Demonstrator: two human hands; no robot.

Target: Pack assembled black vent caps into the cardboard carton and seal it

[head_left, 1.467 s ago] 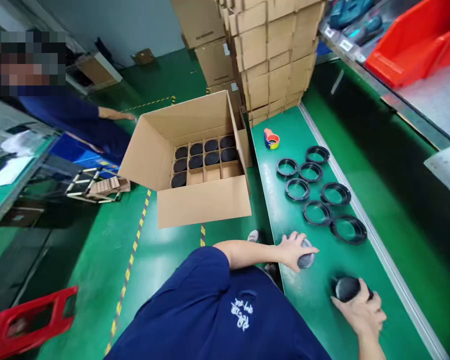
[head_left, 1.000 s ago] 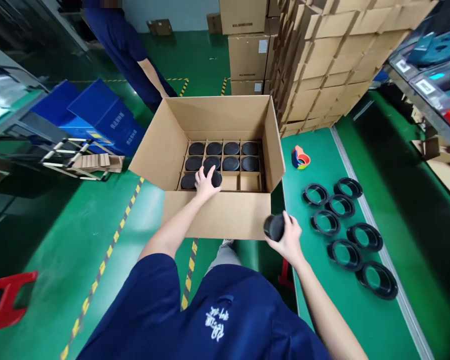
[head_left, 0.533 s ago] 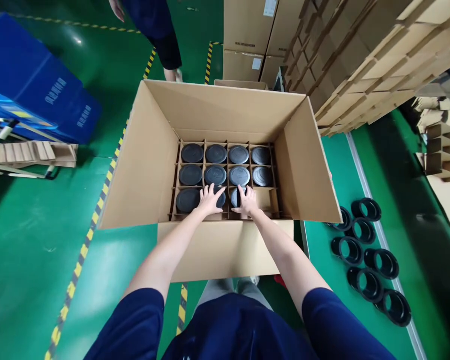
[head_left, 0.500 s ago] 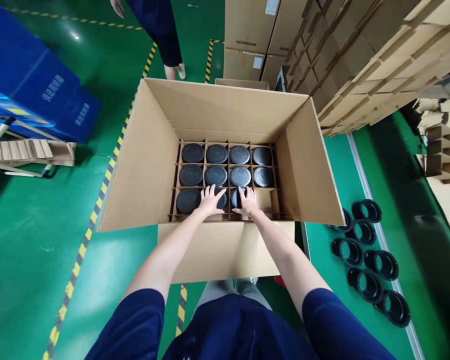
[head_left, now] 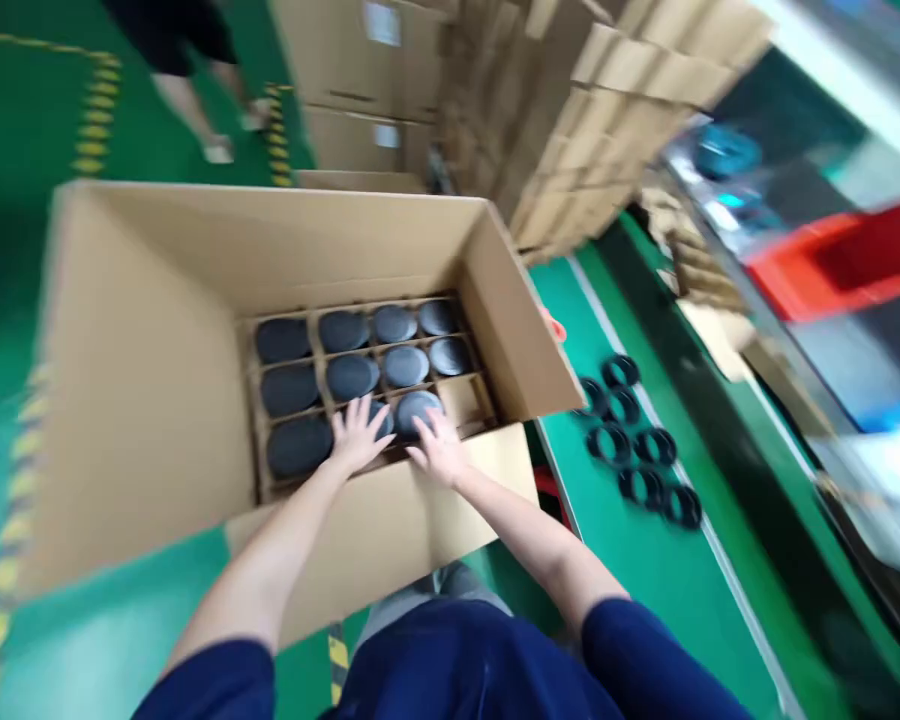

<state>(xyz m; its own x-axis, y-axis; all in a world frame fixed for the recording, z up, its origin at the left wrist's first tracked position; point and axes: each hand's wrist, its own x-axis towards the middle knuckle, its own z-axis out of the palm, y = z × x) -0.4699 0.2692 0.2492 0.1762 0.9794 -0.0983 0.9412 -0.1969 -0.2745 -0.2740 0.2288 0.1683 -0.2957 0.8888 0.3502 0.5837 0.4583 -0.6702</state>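
Note:
An open cardboard box [head_left: 285, 240] stands before me, with brown cardboard dividers [head_left: 316, 335] inside. Round black pieces [head_left: 352, 377] fill most compartments, and the front right compartment [head_left: 461, 400] holds none. My left hand [head_left: 356, 437] rests with spread fingers on a black piece [head_left: 380, 420] in the front row, partly covering it. Over the near edge of the neighbouring black piece [head_left: 418, 412] lies my right hand [head_left: 440, 452], its fingers apart. Neither hand is closed round a piece. Motion blurs the view somewhat.
Several black ring-shaped parts [head_left: 641, 487] lie on a green surface to the right. Beyond are stacked cardboard dividers [head_left: 592, 130], a red bin [head_left: 840, 260] and closed cartons [head_left: 345, 70]. Another person [head_left: 195, 80] walks at the far left.
My view has swung to the right, so the box appears further left and the red bin has come into sight. My right hand has drawn back toward the near edge of its piece.

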